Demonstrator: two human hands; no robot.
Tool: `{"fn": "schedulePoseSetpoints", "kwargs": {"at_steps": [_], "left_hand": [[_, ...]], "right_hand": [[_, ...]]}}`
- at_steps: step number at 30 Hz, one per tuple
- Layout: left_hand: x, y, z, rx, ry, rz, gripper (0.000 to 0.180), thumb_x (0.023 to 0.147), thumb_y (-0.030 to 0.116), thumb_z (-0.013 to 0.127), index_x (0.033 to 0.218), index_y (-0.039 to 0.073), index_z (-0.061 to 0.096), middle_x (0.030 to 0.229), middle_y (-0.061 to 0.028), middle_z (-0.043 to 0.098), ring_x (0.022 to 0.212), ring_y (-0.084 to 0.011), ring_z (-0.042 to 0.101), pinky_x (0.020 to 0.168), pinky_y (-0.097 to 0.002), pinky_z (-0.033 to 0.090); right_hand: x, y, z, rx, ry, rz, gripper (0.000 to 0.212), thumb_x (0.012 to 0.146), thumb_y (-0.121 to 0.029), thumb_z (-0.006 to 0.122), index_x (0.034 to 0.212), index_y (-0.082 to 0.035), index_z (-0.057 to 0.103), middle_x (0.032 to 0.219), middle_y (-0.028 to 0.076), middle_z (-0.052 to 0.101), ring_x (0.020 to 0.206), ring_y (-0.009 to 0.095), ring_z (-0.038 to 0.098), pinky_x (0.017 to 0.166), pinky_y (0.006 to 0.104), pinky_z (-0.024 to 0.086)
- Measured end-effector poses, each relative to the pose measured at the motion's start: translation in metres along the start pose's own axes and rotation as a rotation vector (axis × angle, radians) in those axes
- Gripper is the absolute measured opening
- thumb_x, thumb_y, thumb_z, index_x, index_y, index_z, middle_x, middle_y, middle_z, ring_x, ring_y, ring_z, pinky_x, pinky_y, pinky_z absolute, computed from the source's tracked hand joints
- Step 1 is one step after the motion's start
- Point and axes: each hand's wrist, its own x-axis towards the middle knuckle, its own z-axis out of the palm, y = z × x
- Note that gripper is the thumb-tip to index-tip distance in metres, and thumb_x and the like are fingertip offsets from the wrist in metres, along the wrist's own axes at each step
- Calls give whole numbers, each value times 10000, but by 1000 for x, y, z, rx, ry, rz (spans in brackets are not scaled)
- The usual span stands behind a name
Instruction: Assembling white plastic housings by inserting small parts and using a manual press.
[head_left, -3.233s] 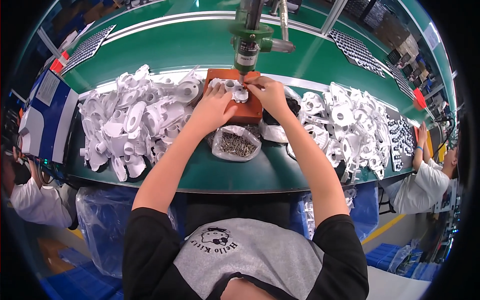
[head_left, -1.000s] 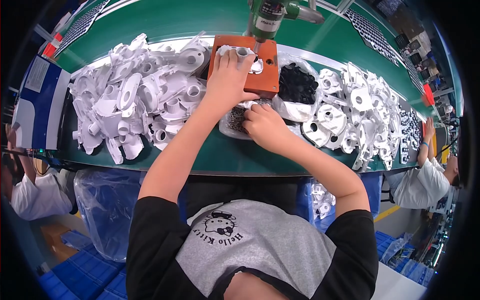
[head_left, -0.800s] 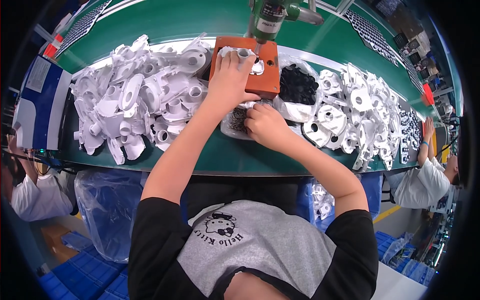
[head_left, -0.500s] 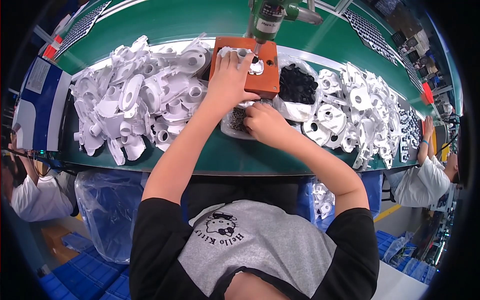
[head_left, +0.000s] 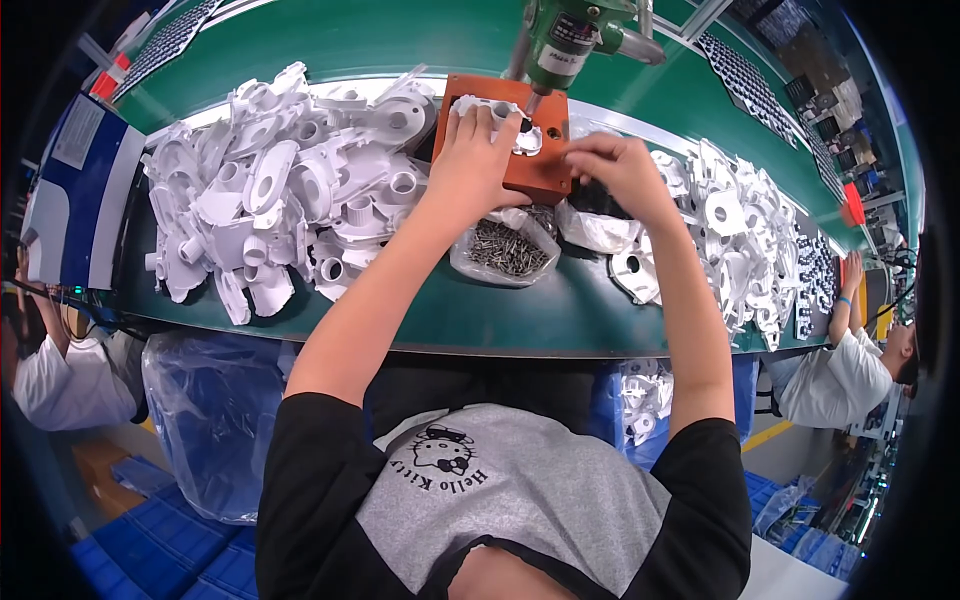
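My left hand [head_left: 474, 160] is bent over a white plastic part [head_left: 527, 142] that lies in an orange block [head_left: 545, 172]. Its fingers hold the part and its thumb reaches the block's front edge. Beside the index fingertip sits a small black piece [head_left: 527, 124]. Over the part hangs the metal tip of a green machine head [head_left: 558, 50]. At the block's right side, my right hand [head_left: 622, 172] is raised with thumb and fingers pinched together; whatever is in the pinch is too small to make out. A clear bag of screws [head_left: 508, 250] lies before the block.
White plastic parts [head_left: 270, 190] are heaped on the left, and more white parts [head_left: 735, 220] on the right. A bag of black pieces [head_left: 598, 232] is partly behind my right hand. A blue and white box [head_left: 85, 195] stands far left. Other people work at both sides.
My right hand has lifted from the bag of screws and moved right and away from me to the block's side, uncovering the screws. My left hand remains on the white part.
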Motion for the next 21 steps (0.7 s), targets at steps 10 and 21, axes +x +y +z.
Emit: {"fn": "schedulePoseSetpoints", "kwargs": {"at_steps": [10,21], "left_hand": [[-2,1,-2,-23,43,1,993,501,384,856,1244,-25,340,1180,-255,472,1187,-410,429,1038,-498,315],[-1,2,-4,-45,-11,-27,974,545,342,848,1257,-71,327,1251,-275,426,1203,-425,401,1044,-471,311]], "right_hand": [[66,39,24,323,134,-147,301,805,39,575,1102,81,547,982,111,629,879,159,615,784,256,490],[63,34,31,-3,256,-207,159,768,-52,682,883,53,651,987,61,558,856,133,584,780,248,465]]}}
